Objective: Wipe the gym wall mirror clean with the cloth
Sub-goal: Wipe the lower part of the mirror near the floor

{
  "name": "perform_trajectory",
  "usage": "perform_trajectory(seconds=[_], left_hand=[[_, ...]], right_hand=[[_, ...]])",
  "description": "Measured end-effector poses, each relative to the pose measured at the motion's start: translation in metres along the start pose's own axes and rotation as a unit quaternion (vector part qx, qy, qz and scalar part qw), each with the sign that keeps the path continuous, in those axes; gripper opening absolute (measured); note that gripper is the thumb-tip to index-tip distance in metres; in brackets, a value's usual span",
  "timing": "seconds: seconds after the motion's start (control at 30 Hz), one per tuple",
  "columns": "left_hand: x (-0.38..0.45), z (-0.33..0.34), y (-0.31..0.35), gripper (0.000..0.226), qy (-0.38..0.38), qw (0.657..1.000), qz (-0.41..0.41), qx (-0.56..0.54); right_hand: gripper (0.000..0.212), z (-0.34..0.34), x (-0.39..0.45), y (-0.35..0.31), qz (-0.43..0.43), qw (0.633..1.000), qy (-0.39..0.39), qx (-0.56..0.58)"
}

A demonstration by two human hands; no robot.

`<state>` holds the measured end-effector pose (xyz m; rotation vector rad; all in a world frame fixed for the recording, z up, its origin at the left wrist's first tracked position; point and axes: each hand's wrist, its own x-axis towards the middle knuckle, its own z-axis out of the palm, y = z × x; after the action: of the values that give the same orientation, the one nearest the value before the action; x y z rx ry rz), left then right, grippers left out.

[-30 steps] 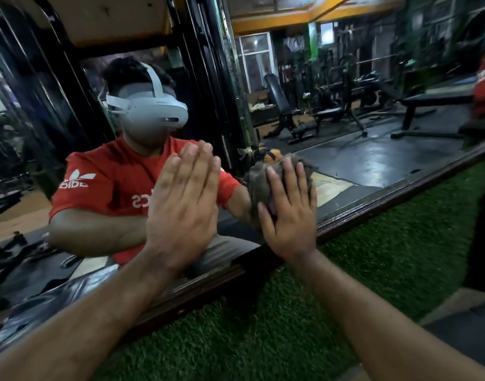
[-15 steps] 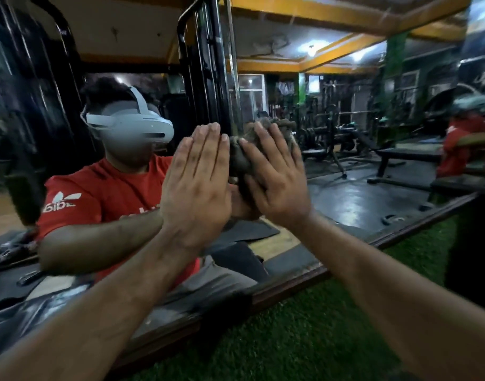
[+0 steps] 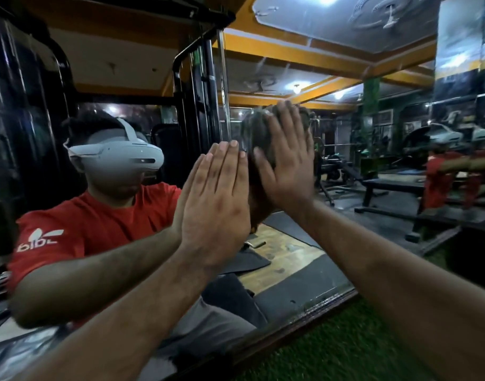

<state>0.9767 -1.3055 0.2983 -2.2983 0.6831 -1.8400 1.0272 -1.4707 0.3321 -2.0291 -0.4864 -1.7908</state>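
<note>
Right hand (image 3: 286, 163), fingers straight, presses a wadded cloth (image 3: 253, 130) flat on the mirror (image 3: 373, 160), high and right of centre, to scrub. Left hand (image 3: 216, 199), flat and empty, braces on the glass beside it.

Left hand (image 3: 216, 204) flat on mirror (image 3: 373, 171), cloth (image 3: 253, 133) just right.
</note>
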Motion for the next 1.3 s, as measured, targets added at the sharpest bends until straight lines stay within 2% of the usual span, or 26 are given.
perform_trajectory(seconds=[0.03, 0.07, 0.1, 0.17, 0.2, 0.23, 0.3, 0.33, 0.37, 0.47, 0.5, 0.6, 0.63, 0.67, 0.73, 0.77, 0.8, 0.87, 0.9, 0.97, 1.07, 1.23, 1.3], left_hand=[[-0.001, 0.0, 0.005, 0.066, 0.001, 1.0, -0.002, -0.006], [-0.003, 0.001, 0.01, 0.065, 0.002, 1.0, 0.001, -0.011], [-0.006, 0.002, 0.015, 0.065, 0.003, 1.0, 0.007, -0.016], [-0.013, 0.007, 0.025, 0.066, -0.001, 0.999, 0.03, -0.021], [-0.016, 0.009, 0.03, 0.066, -0.001, 0.999, 0.04, -0.022], [-0.019, 0.011, 0.034, 0.066, 0.002, 0.999, 0.046, -0.024], [-0.024, 0.014, 0.039, 0.065, 0.005, 0.999, 0.038, -0.029], [-0.027, 0.015, 0.042, 0.064, 0.001, 0.999, 0.033, -0.034], [-0.032, 0.016, 0.045, 0.063, -0.004, 0.999, 0.031, -0.039], [-0.045, 0.017, 0.053, 0.06, -0.024, 0.997, 0.062, -0.04], [-0.047, 0.018, 0.054, 0.06, -0.031, 0.996, 0.077, -0.038], [-0.052, 0.023, 0.057, 0.062, -0.061, 0.994, 0.078, -0.042], [-0.053, 0.025, 0.059, 0.062, -0.066, 0.994, 0.073, -0.045], [-0.055, 0.027, 0.061, 0.061, -0.065, 0.994, 0.071, -0.049], [-0.058, 0.032, 0.07, 0.059, -0.052, 0.994, 0.084, -0.055], [-0.058, 0.036, 0.076, 0.059, -0.044, 0.993, 0.095, -0.059], [-0.059, 0.039, 0.081, 0.058, -0.039, 0.992, 0.103, -0.065], [-0.059, 0.045, 0.09, 0.058, -0.05, 0.99, 0.104, -0.077], [-0.06, 0.05, 0.093, 0.057, -0.061, 0.99, 0.098, -0.085], [-0.063, 0.059, 0.101, 0.055, -0.075, 0.987, 0.099, -0.103], [-0.059, 0.065, 0.103, 0.052, -0.077, 0.978, 0.147, -0.124], [-0.051, 0.064, 0.099, 0.058, -0.117, 0.972, 0.195, -0.057], [-0.052, 0.07, 0.101, 0.061, -0.12, 0.975, 0.185, -0.038]], right_hand=[[0.067, -0.003, -0.015, 0.014, -0.073, 0.997, -0.027, -0.017], [0.068, -0.009, -0.028, 0.031, -0.096, 0.994, -0.037, -0.026], [0.069, -0.012, -0.038, 0.043, -0.056, 0.998, -0.024, -0.028], [0.073, -0.009, -0.048, 0.048, 0.113, 0.993, 0.015, -0.004], [0.075, -0.006, -0.051, 0.04, 0.156, 0.988, 0.016, 0.01], [0.074, -0.004, -0.058, 0.031, 0.132, 0.991, 0.007, 0.014], [0.071, 0.001, -0.087, 0.032, -0.001, 0.999, -0.03, 0.022], [0.07, 0.0, -0.103, 0.042, -0.037, 0.998, -0.037, 0.016], [0.07, -0.001, -0.116, 0.052, -0.019, 0.999, -0.026, 0.012], [0.072, 0.006, -0.136, 0.047, 0.159, 0.986, 0.015, 0.038], [0.072, 0.007, -0.139, 0.035, 0.152, 0.987, 0.008, 0.042], [0.071, 0.004, -0.178, 0.04, -0.003, 0.998, -0.065, 0.017], [0.071, 0.001, -0.19, 0.049, 0.0, 0.998, -0.066, 0.004], [0.071, 0.002, -0.198, 0.053, 0.051, 0.997, -0.05, -0.002], [0.072, 0.01, -0.208, 0.042, 0.215, 0.976, -0.002, 0.022], [0.073, 0.013, -0.212, 0.031, 0.25, 0.967, 0.004, 0.038], [0.074, 0.015, -0.222, 0.023, 0.231, 0.972, -0.014, 0.05], [0.074, 0.01, -0.253, 0.028, 0.115, 0.989, -0.075, 0.053], [0.074, 0.004, -0.267, 0.038, 0.087, 0.991, -0.093, 0.048], [0.075, 0.001, -0.279, 0.049, 0.147, 0.985, -0.078, 0.053], [0.072, 0.011, -0.268, 0.026, 0.265, 0.96, -0.026, 0.088], [0.071, -0.006, -0.268, 0.039, 0.218, 0.971, -0.07, 0.069], [0.069, -0.007, -0.263, 0.056, 0.236, 0.969, -0.056, 0.057]])
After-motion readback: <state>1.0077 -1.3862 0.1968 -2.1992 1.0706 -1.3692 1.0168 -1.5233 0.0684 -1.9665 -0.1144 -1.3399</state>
